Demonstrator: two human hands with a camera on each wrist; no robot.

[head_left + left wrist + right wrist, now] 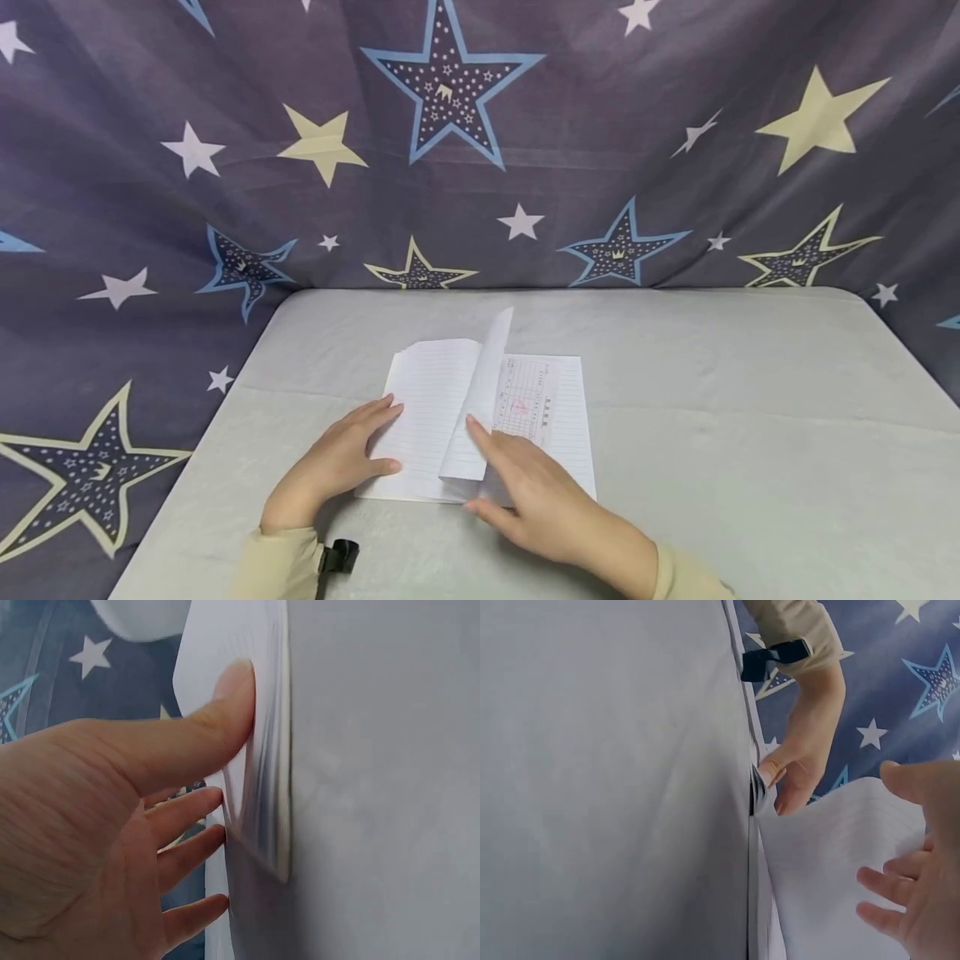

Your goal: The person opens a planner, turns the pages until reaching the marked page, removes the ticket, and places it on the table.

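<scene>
An open notebook (431,396) with lined pages lies on the table. One loose page (480,408) stands up near its middle, leaning over the left side. My right hand (536,496) is behind this page, its extended fingers touching the page's right face. Along the left edge, my left hand (341,458) rests on the notebook, thumb and fingertips on the paper. In the left wrist view the thumb (232,697) presses the page stack near its edge. A printed slip (525,400) with a red mark lies on the right-hand page, partly covered by the raised page and my right hand.
A pale grey cloth covers the table (720,467). Behind and to the left hangs a dark curtain (585,108) patterned with stars. A black strap (341,557) sits at the left sleeve.
</scene>
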